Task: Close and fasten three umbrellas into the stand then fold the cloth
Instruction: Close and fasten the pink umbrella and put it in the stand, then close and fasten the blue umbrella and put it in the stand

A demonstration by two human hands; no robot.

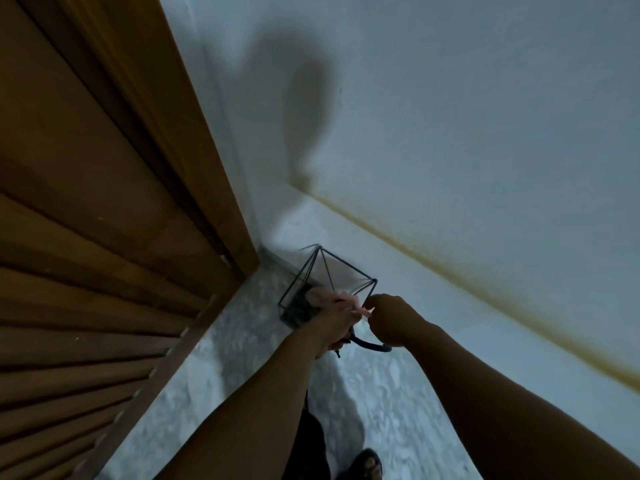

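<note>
The wire stand point(327, 285) sits in the corner at twelve o'clock from the hands, the left hand point(337, 323) gripping a pinkish umbrella point(332, 297) above it, the right hand point(388, 320) pinching its strap, so fastening seems unfinished.

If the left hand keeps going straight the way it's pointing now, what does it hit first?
The left hand, gripping a pink umbrella, points down and forward into the wire stand in the corner. It would likely meet the stand's frame or dark base first, though depth is unclear from this angle.
</note>
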